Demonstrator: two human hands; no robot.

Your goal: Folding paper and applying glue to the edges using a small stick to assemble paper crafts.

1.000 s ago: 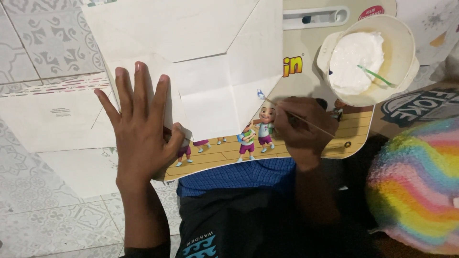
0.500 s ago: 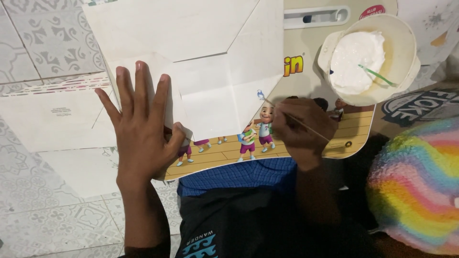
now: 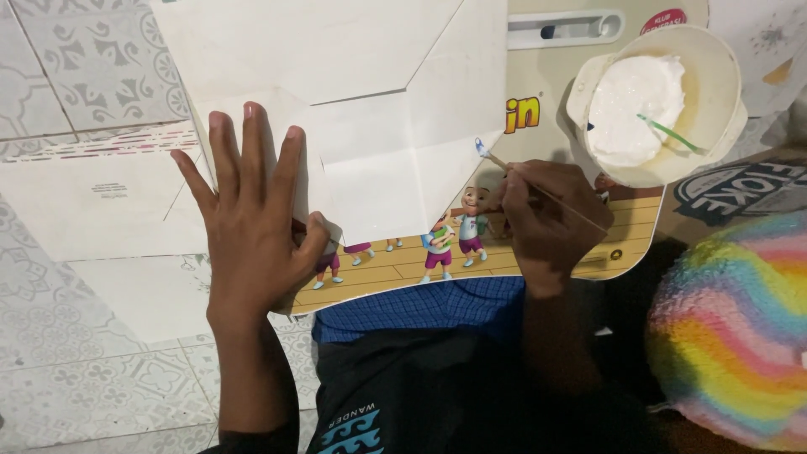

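Open tiled floor (image 3: pixel 76 370) lies left of the folded white paper (image 3: pixel 353 109); right of it, the glue bowl (image 3: pixel 660 101) and rainbow plush cushion (image 3: pixel 731 336) block passage.

The left hand (image 3: pixel 252 231) lies flat, palm down, its fingers straight and spread a little, pointing away from the body, the thumb angled out to the right. Its wrist and forearm run straight back toward the lower edge of the view. The right hand (image 3: pixel 546 220) is curled into a loose fist, back of the hand up, with thumb and forefinger pinched together at its left side in a writing grip. Its wrist bends slightly, and the forearm drops down toward the body. The two hands sit well apart.
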